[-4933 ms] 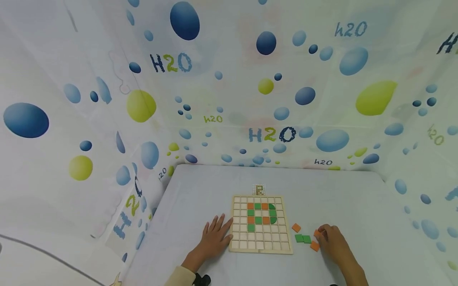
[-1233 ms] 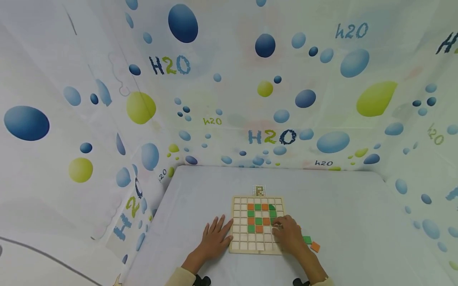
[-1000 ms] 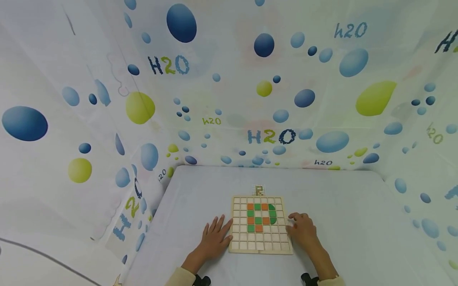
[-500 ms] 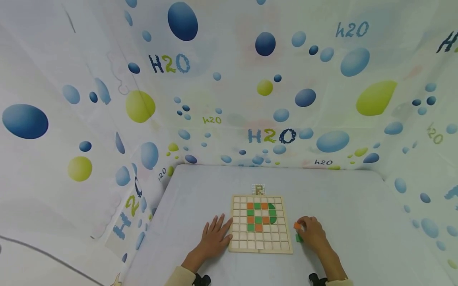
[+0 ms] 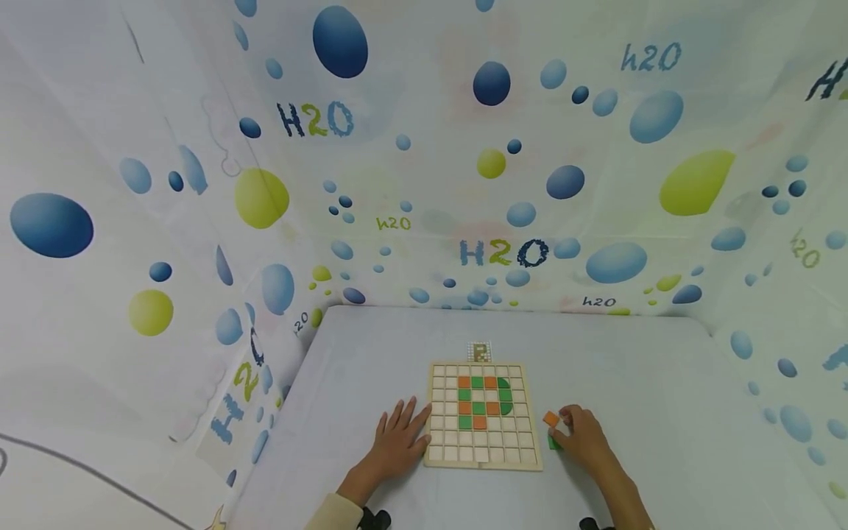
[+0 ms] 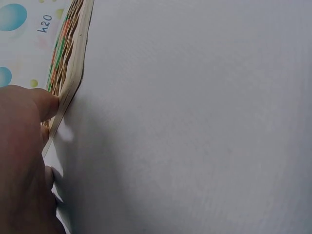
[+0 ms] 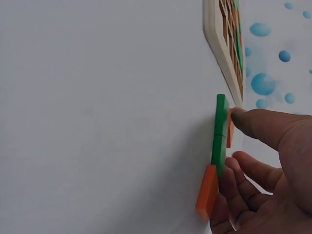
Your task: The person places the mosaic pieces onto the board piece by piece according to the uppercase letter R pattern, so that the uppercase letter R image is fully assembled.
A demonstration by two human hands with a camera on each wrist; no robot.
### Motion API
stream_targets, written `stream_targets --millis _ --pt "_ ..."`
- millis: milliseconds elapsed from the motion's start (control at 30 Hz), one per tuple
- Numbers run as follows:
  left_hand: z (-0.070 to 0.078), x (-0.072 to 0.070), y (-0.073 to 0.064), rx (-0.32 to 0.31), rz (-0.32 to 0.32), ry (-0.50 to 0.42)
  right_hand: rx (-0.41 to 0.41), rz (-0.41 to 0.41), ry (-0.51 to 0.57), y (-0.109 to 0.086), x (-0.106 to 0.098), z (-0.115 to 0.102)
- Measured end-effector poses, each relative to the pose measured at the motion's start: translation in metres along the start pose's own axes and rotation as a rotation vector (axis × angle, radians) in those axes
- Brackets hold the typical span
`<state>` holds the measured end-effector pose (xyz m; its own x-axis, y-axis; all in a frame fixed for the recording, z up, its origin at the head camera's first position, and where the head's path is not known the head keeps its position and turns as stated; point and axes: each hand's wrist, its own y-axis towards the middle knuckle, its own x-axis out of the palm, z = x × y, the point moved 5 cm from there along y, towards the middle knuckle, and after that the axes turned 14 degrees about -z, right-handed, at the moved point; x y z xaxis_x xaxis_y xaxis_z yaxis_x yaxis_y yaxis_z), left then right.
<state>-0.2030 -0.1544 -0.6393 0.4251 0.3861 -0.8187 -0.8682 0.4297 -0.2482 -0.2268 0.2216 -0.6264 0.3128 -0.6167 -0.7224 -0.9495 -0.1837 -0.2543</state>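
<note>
My left hand (image 5: pixel 397 442) lies with fingers spread, its fingertips and thumb at the left edge of a wooden grid board (image 5: pixel 486 465). Green and orange square tiles, with rounded green ones at the right, fill cells of the board in a P-like outline. On the other side, my right hand (image 5: pixel 586 438) is over a few loose tiles, thumb and index finger apart. An orange tile (image 5: pixel 551 418) lies just left of those fingertips. In the right wrist view the thumb overlaps it, beside two green tiles (image 7: pixel 220 141) end to end and another orange tile (image 7: pixel 208 192).
A small card (image 5: pixel 480 352) with a gridded pattern lies against the board's far edge. White cloth covers the table (image 5: pixel 371 346), and a curtain (image 5: pixel 424 184) printed with bubbles hangs around it.
My right hand went from the loose tiles to the board and back, its thumb and finger now apart. An orange tile now sits beside the lowest green one. The left hand stayed.
</note>
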Motion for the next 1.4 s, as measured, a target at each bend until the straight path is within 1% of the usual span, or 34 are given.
stream_targets --millis 133,233,300,400,500,567,633,733,833,933,967,1033,1200,1400 --pt "0.003 -0.003 -0.001 0.006 -0.014 -0.009 0.033 -0.019 0.024 -0.007 0.000 0.005" --pt "0.004 -0.004 -0.001 -0.004 -0.022 0.003 0.044 -0.036 0.026 -0.012 0.000 0.009" --pt "0.004 -0.004 -0.001 -0.016 -0.032 0.007 0.035 -0.048 0.026 -0.014 0.001 0.010" --pt "0.004 -0.004 -0.002 -0.018 -0.029 0.001 0.021 -0.055 0.028 -0.018 0.000 0.010" --pt "0.005 -0.005 -0.002 -0.020 -0.026 -0.004 0.026 -0.039 0.005 -0.022 0.000 0.011" --pt "0.007 -0.006 -0.003 -0.019 -0.031 -0.005 0.029 -0.031 -0.019 -0.025 0.001 0.010" --pt "0.006 -0.005 -0.003 -0.019 -0.025 -0.010 0.029 -0.028 -0.067 -0.028 0.003 0.008" --pt "0.003 -0.003 -0.002 -0.021 -0.011 -0.009 -0.010 -0.031 -0.143 -0.031 0.006 -0.001" --pt "0.001 -0.001 -0.001 -0.016 0.008 -0.012 -0.042 -0.011 -0.221 -0.033 0.008 -0.008" --pt "0.004 -0.004 -0.002 -0.006 -0.004 -0.023 -0.038 0.010 -0.248 -0.031 0.009 -0.009" --pt "0.005 -0.003 -0.003 0.002 0.002 -0.025 -0.034 0.014 -0.252 -0.030 0.010 -0.010" --pt "0.006 -0.005 -0.003 0.002 -0.009 -0.026 -0.026 0.014 -0.239 -0.029 0.011 -0.012" --pt "0.009 -0.008 -0.004 -0.021 -0.036 -0.006 -0.016 0.006 -0.219 -0.028 0.016 -0.019" --pt "0.011 -0.009 -0.006 -0.021 -0.040 -0.006 -0.003 -0.001 -0.210 -0.031 0.019 -0.024"
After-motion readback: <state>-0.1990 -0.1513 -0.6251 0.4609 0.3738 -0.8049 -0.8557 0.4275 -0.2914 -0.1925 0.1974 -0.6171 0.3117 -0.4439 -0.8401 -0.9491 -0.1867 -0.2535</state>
